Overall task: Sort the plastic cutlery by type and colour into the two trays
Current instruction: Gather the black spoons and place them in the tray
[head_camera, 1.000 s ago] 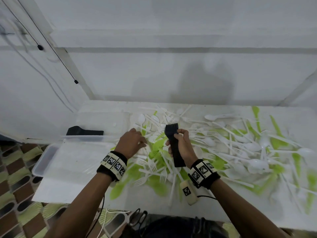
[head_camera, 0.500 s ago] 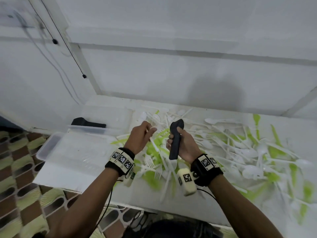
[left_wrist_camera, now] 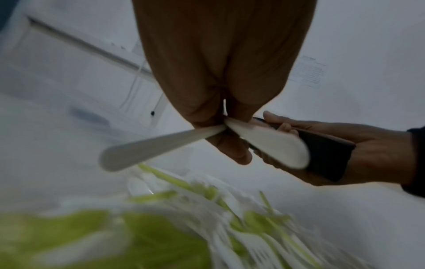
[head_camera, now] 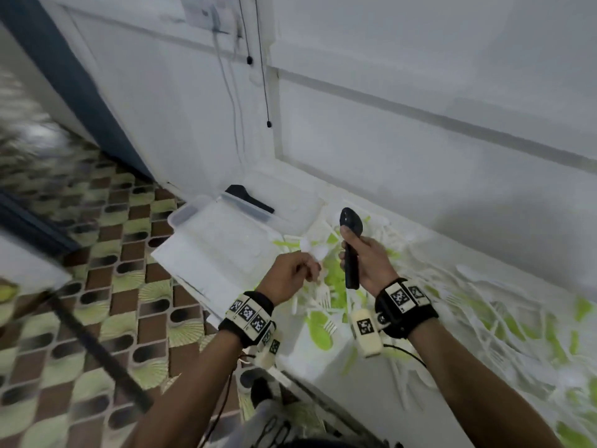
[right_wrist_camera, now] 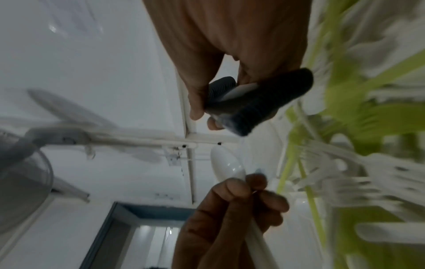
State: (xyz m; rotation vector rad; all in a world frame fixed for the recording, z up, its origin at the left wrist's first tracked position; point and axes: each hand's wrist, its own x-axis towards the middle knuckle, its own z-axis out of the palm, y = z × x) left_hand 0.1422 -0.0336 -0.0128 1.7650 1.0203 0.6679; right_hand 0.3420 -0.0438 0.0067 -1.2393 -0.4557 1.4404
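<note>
White and green plastic cutlery [head_camera: 336, 279] lies heaped on the white table [head_camera: 365, 392]. My left hand [head_camera: 310, 270] is raised over the pile's left end and pinches a white spoon [head_camera: 311, 250] at the neck. In the left wrist view the white spoon [left_wrist_camera: 271, 143] has its bowl to the right and its handle to the left of my left hand [left_wrist_camera: 226, 123]. Close beside it, my right hand [head_camera: 352, 250] grips a black handheld device [head_camera: 350, 240] upright. Two clear trays [head_camera: 206, 231] stand to the left of the pile.
A black object [head_camera: 248, 197] lies behind the trays by the wall. The patterned floor [head_camera: 97, 286] drops away left of the table. A dark rod [head_camera: 97, 347] crosses the lower left. A fan [right_wrist_camera: 25, 178] shows in the right wrist view.
My left hand has come up off the pile with the white spoon. The right hand has stood the black device upright. The head view has swung left and tilted.
</note>
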